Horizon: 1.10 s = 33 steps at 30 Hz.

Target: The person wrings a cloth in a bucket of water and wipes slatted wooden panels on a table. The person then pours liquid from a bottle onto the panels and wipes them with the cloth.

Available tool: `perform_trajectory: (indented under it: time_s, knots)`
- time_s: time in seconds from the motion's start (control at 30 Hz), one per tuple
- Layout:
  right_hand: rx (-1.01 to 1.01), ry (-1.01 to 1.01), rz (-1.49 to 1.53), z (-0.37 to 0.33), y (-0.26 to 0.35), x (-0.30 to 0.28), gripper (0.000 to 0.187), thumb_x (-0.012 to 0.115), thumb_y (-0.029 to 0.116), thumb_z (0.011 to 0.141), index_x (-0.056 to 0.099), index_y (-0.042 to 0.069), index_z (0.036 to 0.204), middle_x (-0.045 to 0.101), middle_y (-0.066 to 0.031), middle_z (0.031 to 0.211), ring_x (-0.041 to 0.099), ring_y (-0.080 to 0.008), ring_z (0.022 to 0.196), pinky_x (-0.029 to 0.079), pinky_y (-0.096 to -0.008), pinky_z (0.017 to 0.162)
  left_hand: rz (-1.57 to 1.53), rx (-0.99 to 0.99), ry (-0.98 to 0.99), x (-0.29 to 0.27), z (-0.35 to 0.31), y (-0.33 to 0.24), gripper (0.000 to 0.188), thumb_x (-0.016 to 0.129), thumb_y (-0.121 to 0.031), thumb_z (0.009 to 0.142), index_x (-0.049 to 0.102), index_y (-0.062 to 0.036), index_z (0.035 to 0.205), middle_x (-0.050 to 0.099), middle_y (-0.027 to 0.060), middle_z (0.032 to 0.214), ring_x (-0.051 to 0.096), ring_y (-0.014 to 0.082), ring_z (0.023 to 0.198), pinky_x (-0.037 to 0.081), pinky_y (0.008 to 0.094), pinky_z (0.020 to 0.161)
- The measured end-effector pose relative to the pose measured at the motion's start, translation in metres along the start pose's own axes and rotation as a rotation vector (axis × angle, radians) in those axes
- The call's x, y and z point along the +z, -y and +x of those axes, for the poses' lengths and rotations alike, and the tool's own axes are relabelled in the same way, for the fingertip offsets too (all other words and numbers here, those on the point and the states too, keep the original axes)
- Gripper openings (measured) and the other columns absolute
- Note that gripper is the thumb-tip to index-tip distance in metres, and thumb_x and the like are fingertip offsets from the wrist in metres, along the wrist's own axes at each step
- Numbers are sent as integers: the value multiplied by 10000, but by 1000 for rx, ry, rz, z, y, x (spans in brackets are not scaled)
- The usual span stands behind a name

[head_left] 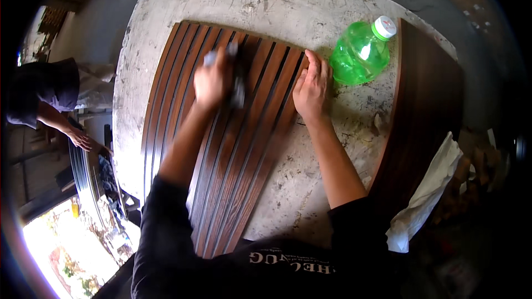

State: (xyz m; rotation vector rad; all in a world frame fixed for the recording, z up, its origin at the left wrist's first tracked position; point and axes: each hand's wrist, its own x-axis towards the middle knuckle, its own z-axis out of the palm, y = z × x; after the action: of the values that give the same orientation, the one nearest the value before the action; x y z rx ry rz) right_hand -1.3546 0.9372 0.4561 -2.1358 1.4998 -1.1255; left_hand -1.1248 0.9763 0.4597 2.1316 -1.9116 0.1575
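Observation:
A dark brown slatted wood panel (221, 149) with black grooves lies slantwise on a worn whitish table. My left hand (212, 82) is closed around a grey rag (238, 91), which rests on the slats near the panel's far end. Both hand and rag are smeared by motion, so the exact finger positions are unclear. At the panel's right edge, my right hand (313, 89) grips the side, its fingers bent along the edge near the far corner. Just right of that hand stands a green plastic bottle (360, 55) with a white cap, partly filled with liquid.
The whitish table (288, 188) is stained and scuffed. Along its right side lies another dark brown board (424, 105), with a crumpled white sheet (424, 196) at its near end. A co-worker (47, 91) bends over long strips (86, 174) at the left.

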Motion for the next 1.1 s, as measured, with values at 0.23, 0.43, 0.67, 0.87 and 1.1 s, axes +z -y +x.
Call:
perform_trajectory:
  time_s: [0.23, 0.43, 0.67, 0.87, 1.1]
  knots:
    - [59, 53, -87, -3, -28, -14, 476, 487, -50, 790, 417, 1, 1258, 491, -196, 1168, 487, -364, 1043, 398, -428, 916, -126, 127, -35, 4, -96, -8, 277, 466, -104, 889, 507, -12, 1147, 634, 157, 678, 627, 255, 495, 525, 345, 455]
    - [-1, 8, -57, 4, -1, -3, 500, 508, -32, 789, 406, 12, 1276, 496, -181, 1175, 495, -348, 1047, 410, -409, 907, -37, 171, -1, -2, -1, -4, 162, 512, -172, 865, 518, -97, 1009, 598, 130, 584, 603, 287, 479, 488, 408, 453]
    - [32, 45, -63, -2, -15, -4, 496, 479, -60, 754, 430, -2, 1244, 507, -194, 1131, 497, -364, 1030, 407, -424, 903, -165, 196, -1, 14, 9, -35, 106, 501, -119, 854, 536, -98, 952, 617, 150, 645, 633, 305, 570, 504, 406, 493]
    - [40, 15, -22, 1, -2, -5, 503, 476, -65, 756, 429, 11, 1251, 504, -191, 1125, 498, -361, 1019, 407, -423, 904, -141, 185, -15, 3, 9, -39, 91, 509, -175, 878, 534, -129, 952, 615, 139, 613, 630, 297, 515, 500, 399, 436]
    - [-2, 18, -58, -1, -11, -1, 497, 479, -59, 764, 427, 10, 1253, 499, -187, 1121, 499, -348, 1023, 424, -414, 888, -92, 151, 24, 9, -24, -26, 272, 550, -140, 836, 538, -30, 1084, 612, 142, 598, 628, 276, 497, 516, 376, 467]
